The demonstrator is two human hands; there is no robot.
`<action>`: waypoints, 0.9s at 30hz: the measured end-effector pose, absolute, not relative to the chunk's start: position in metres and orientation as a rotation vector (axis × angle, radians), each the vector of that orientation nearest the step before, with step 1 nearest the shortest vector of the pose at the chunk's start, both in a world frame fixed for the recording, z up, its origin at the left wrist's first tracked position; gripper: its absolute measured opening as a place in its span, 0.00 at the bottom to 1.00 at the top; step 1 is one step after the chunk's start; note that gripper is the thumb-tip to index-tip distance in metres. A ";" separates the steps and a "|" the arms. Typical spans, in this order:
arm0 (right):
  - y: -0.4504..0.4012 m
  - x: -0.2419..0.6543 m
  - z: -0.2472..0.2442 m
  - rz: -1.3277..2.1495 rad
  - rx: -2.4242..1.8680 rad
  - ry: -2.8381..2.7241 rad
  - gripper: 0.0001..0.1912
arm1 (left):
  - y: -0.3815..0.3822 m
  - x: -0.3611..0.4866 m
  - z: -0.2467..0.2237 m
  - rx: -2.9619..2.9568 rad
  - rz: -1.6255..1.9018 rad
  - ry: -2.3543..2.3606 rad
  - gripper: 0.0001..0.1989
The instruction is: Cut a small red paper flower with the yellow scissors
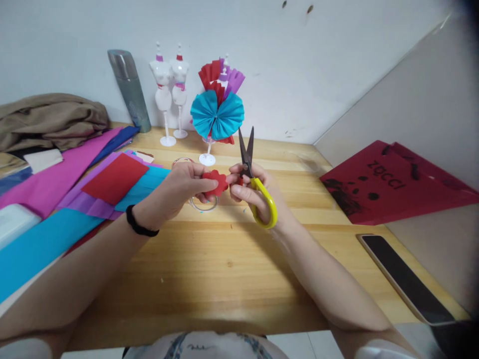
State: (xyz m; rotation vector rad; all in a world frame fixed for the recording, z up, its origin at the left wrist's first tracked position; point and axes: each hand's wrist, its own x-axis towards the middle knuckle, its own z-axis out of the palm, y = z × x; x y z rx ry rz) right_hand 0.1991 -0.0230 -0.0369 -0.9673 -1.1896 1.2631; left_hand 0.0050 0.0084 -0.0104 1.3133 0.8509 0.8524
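Observation:
Between the thumb and fingers of my left hand [183,184] is a red paper flower [216,183] with a scalloped edge. My right hand [258,189] holds yellow-handled scissors [265,204], blades apart and pointing away from me. A small red piece shows at my right fingertips, which are close to the flower's edge. Beyond my hands stands a small white dress form wearing a blue pleated paper fan [217,114] with red and purple pleated pieces above it. Partly behind my left fingers lies a roll of tape [204,204].
Two more small dress forms [163,94] and a grey-green bottle [129,89] stand near the wall. Coloured paper sheets [116,179] and a brown cloth [52,119] lie left. At right are a red gift bag [396,184] and a phone [406,276] on the wooden table [224,279].

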 end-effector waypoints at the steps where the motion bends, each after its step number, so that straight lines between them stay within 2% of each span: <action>1: -0.023 0.198 -0.037 1.268 -0.962 -1.185 0.27 | 0.008 0.006 -0.011 1.312 0.843 0.860 0.07; 7: -0.024 0.195 -0.035 1.277 -0.967 -1.161 0.27 | 0.009 0.007 -0.016 1.318 0.857 0.889 0.08; 13: -0.022 0.194 -0.038 1.383 -1.002 -1.060 0.28 | 0.007 0.008 -0.017 1.485 1.144 0.852 0.04; 17: -0.022 0.190 -0.039 1.511 -0.930 -0.940 0.30 | 0.011 0.001 -0.025 1.911 1.489 0.791 0.06; 19: -0.023 0.189 -0.038 1.554 -0.893 -0.916 0.29 | 0.015 -0.004 -0.030 2.219 1.546 0.685 0.06; 27: -0.030 0.187 -0.030 1.603 -0.892 -0.987 0.26 | 0.018 -0.010 -0.043 2.486 1.413 0.583 0.04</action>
